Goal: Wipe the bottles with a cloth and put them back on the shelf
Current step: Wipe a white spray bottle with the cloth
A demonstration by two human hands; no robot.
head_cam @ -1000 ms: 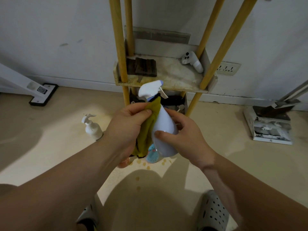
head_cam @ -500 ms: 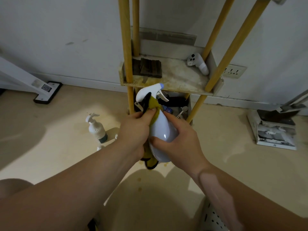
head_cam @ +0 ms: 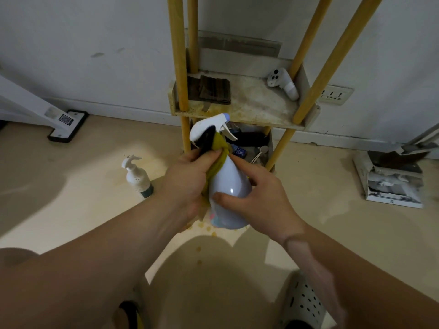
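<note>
In front of the stained white shelf (head_cam: 261,110) with yellow poles, the right hand (head_cam: 259,200) grips a white plastic spray bottle (head_cam: 228,184) while the left hand (head_cam: 187,181) pinches a yellow cloth (head_cam: 219,150) around its neck; wiping appears underway, with shelving the bottle likely next.
</note>
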